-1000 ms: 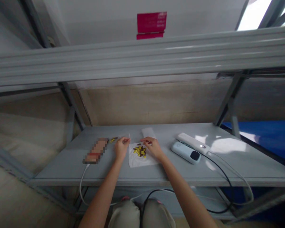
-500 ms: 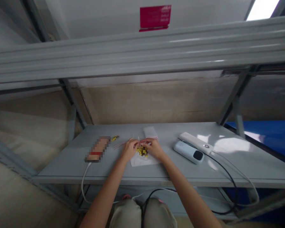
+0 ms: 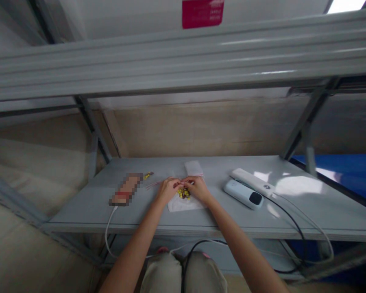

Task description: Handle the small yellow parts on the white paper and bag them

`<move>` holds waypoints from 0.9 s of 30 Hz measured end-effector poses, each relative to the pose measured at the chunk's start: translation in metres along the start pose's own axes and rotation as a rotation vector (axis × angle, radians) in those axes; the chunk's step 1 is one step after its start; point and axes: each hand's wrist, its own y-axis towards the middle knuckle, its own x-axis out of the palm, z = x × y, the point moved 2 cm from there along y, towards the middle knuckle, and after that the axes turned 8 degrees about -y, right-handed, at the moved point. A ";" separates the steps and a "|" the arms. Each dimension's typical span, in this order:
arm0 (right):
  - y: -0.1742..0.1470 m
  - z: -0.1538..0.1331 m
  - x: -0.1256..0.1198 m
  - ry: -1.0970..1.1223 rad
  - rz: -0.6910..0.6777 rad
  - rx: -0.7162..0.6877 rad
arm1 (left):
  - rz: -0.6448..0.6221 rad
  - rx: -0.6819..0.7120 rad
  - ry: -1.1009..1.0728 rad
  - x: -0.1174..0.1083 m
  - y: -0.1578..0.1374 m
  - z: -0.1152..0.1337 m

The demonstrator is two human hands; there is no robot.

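Note:
My left hand [image 3: 168, 189] and my right hand [image 3: 197, 187] meet over the middle of the shelf, fingers closed and fingertips almost touching. Whatever they pinch is too small or too clear to make out. Just below the fingertips lies a heap of small yellow and dark brown pieces [image 3: 184, 193]. The heap rests on a white sheet or flat bag [image 3: 178, 206], partly covered by my right hand. Thin pinkish strips [image 3: 153, 185] stick out left of my left hand. Behind my right hand lies a white stack with a reddish edge [image 3: 193, 167], perhaps of small bags.
A blurred-out phone-like object [image 3: 127, 189] with a white cable lies left, near a few yellow pieces [image 3: 147, 175]. On the right are a light blue device [image 3: 242, 194] and a white bar-shaped device [image 3: 251, 181] with cables. A grey beam [image 3: 183, 69] crosses above.
Both hands stay over the heap, with the fingertips slightly closer together. A clear piece that stood up between them no longer shows there. The view has tilted slightly.

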 end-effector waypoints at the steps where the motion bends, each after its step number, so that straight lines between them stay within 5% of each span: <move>1: 0.000 0.000 -0.001 -0.019 0.005 -0.003 | 0.002 0.005 -0.009 0.001 0.000 -0.001; 13: -0.002 -0.004 -0.007 -0.143 0.046 0.015 | -0.029 -0.013 -0.051 0.001 0.000 0.000; 27: -0.006 -0.015 -0.017 -0.305 0.079 0.170 | 0.196 -0.042 0.157 -0.002 -0.003 0.002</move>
